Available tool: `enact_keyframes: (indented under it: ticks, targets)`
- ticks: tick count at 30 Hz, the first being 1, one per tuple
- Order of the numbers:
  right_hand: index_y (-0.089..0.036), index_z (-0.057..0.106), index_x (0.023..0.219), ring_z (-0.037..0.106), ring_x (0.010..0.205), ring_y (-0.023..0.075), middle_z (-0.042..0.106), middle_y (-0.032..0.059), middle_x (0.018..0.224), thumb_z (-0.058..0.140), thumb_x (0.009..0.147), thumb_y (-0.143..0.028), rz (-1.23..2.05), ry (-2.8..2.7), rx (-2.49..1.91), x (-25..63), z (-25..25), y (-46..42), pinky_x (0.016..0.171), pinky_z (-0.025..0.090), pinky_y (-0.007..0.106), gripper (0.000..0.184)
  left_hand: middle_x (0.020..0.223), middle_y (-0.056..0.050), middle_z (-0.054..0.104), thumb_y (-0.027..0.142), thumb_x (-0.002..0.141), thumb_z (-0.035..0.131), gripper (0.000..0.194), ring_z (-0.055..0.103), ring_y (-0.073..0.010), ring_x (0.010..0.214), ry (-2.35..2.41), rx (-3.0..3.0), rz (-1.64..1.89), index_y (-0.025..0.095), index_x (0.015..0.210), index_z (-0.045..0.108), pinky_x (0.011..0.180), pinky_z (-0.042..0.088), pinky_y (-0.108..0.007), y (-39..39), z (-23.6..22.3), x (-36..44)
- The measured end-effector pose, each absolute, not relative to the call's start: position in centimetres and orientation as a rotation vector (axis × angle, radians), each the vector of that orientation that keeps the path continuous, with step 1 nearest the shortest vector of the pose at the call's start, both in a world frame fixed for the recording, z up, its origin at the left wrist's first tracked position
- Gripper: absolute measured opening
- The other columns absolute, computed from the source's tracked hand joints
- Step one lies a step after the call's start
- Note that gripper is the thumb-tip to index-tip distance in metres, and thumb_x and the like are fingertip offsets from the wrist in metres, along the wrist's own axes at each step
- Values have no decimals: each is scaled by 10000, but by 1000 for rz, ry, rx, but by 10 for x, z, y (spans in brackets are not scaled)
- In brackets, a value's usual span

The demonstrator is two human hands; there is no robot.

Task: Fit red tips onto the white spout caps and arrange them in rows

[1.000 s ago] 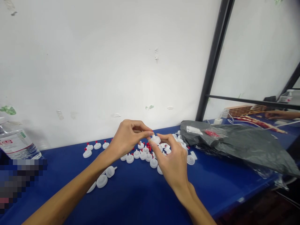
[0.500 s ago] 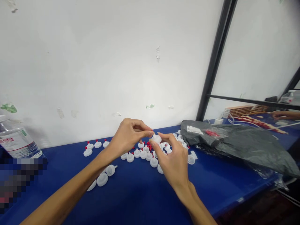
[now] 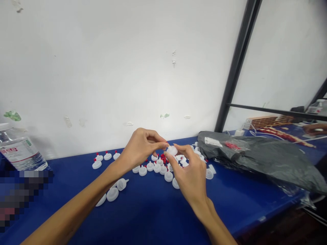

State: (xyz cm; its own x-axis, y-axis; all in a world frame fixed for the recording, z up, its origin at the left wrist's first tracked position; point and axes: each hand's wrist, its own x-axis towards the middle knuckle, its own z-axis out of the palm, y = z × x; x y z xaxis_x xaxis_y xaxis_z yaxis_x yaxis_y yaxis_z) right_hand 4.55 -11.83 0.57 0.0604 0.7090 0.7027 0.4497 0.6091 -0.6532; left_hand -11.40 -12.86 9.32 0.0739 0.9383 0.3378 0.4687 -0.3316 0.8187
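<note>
Above the blue table, my right hand [image 3: 190, 173] pinches a white plastic spout cap [image 3: 172, 150] between thumb and fingers. My left hand [image 3: 140, 146] is closed at the cap's spout, with a bit of a small red cap [image 3: 167, 142] showing at its fingertips. Those fingertips mostly hide the spout. Below the hands lie several loose white spout caps [image 3: 142, 170] and a heap of small red caps [image 3: 163, 158]. To the left stand several white spout caps with red tips [image 3: 97, 164]. Nearer to me, white spout caps without red tips [image 3: 112, 194] lie beside my left forearm.
A grey plastic bag [image 3: 265, 153] lies at the right, with a clear packet of red pieces [image 3: 233, 145] on it. At the far left stands a clear bottle [image 3: 24, 153]. A black metal post [image 3: 233, 75] rises behind. Another person's hand [image 3: 315, 128] shows at the far right.
The white spout cap has tilted slightly between my hands, its broad face turning more towards me. The whole view has shifted a little. At the far right, the other person's hand has moved.
</note>
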Motion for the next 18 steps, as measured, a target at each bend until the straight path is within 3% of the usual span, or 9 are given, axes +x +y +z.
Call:
enact_keyframes:
  ticks: [18]
  targets:
    - [-241, 666, 1031, 706, 944, 282, 754, 68, 985, 702, 874, -452, 305, -1533, -981, 46, 6, -117, 856, 520, 405, 265, 734, -50, 760, 313, 732, 838, 190, 630, -112, 529, 1320, 1762, 1348, 142, 765, 762, 473, 507, -201, -127, 86, -106]
